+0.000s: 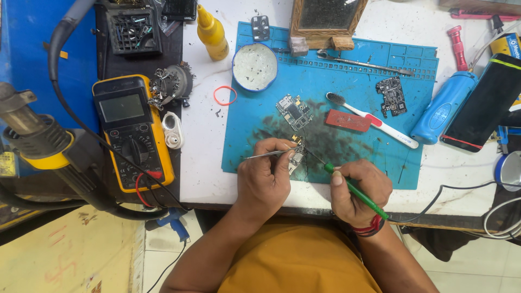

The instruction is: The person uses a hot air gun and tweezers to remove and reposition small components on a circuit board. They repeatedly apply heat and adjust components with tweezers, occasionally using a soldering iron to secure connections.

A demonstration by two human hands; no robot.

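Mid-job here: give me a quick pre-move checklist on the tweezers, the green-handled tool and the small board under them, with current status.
1. Left hand grips tweezers: ok.
2. Right hand grips green-handled tool: ok.
3. Tool tip reaches the small board: ok.
4. Small board lies on the blue mat: ok.
5. Tweezer tips pinching a part: cannot tell, too small.
6. Toothbrush and red eraser lie apart from the hands: ok.
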